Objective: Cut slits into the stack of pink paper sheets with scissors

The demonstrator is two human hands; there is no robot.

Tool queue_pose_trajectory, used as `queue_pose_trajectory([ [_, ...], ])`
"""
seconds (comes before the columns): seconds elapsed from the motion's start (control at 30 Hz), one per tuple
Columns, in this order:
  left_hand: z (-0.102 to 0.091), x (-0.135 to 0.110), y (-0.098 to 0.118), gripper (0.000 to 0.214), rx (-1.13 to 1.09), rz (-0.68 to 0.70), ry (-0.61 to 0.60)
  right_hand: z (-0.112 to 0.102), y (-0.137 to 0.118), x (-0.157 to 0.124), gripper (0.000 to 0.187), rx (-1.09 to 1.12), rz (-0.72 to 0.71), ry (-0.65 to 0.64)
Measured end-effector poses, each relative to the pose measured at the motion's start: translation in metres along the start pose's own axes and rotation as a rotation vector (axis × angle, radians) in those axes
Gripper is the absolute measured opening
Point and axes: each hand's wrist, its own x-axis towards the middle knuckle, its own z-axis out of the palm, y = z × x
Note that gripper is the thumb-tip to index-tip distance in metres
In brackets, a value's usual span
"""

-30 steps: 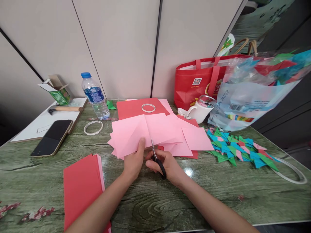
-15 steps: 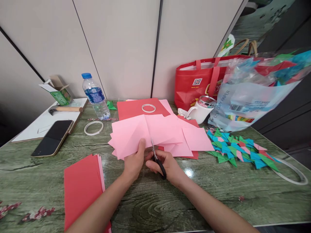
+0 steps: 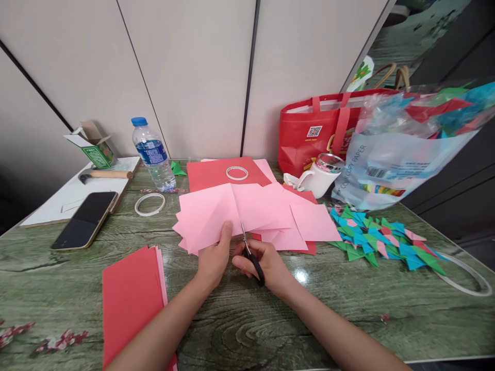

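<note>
My left hand [image 3: 214,256] pinches the near edge of a pink paper sheet [image 3: 216,208], thumb on top. My right hand [image 3: 266,263] is closed round the black handles of a pair of scissors [image 3: 249,251]. Their blades point away from me into the sheet's near edge along its middle fold. More pink sheets [image 3: 301,221] lie fanned out to the right, over red paper [image 3: 216,172].
A red and pink paper stack [image 3: 131,293] lies front left. A phone [image 3: 84,220], water bottle [image 3: 153,154], tape rings [image 3: 149,203], white jug [image 3: 319,176], red bag [image 3: 317,129], plastic bag [image 3: 402,149] and several folded paper triangles [image 3: 382,237] stand around on the green table [image 3: 270,319].
</note>
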Motion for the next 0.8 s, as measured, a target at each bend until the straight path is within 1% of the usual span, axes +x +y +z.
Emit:
queue_pose_trajectory([
  [0.1,-0.002,0.0,0.001,0.044,0.003,0.016,-0.02,0.001,0.002,0.001,0.028,0.016,-0.004,0.008],
  [0.3,-0.003,-0.002,0.006,0.045,0.029,-0.031,-0.015,0.002,0.004,0.001,0.027,0.022,0.023,0.039],
  [0.43,-0.004,-0.004,0.01,0.04,0.059,-0.06,-0.026,0.003,-0.001,0.001,0.027,0.04,0.028,0.042],
  [0.53,-0.004,-0.007,0.012,0.034,0.076,-0.095,-0.094,0.002,-0.007,0.0,0.032,0.09,-0.002,0.045],
  [0.63,-0.002,-0.011,0.011,0.03,0.045,-0.089,-0.154,0.001,-0.012,0.0,0.033,0.121,-0.01,0.063],
  [0.8,-0.002,-0.012,0.012,0.024,0.007,-0.074,-0.134,0.001,-0.015,0.0,0.037,0.106,0.023,0.081],
])
